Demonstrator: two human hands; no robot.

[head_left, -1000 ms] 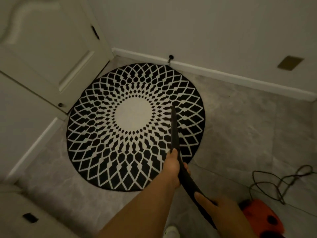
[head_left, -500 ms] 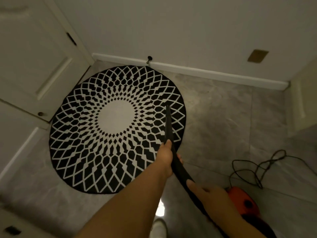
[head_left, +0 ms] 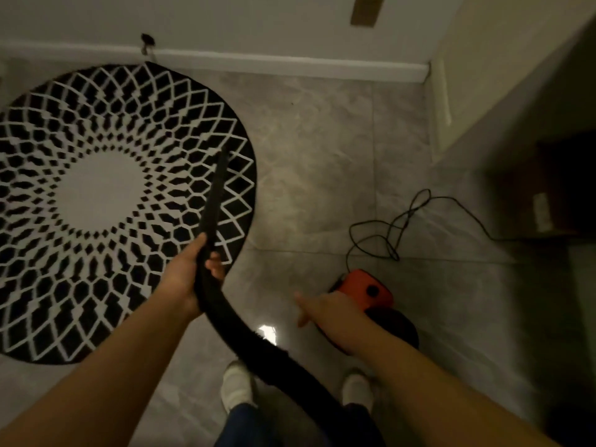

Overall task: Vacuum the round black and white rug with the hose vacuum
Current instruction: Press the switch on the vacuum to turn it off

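Observation:
The round black and white rug (head_left: 106,195) lies on the grey tiled floor at the left. My left hand (head_left: 190,275) grips the black vacuum hose (head_left: 225,314) just behind its narrow nozzle (head_left: 216,191), whose tip is over the rug's right part. My right hand (head_left: 325,311) is off the hose, fingers loosely out, hovering beside the orange and black vacuum body (head_left: 371,291) on the floor at the right.
A black power cord (head_left: 393,227) lies in loops on the tiles right of the rug. A white baseboard (head_left: 290,67) runs along the back wall, with a door stopper (head_left: 147,40). A dark cabinet (head_left: 548,195) stands at the right. My feet (head_left: 237,387) stand below the hose.
My right hand has let go of the hose and moved right toward the vacuum body. The view has swung right, so the rug sits further left. My left hand still holds the hose.

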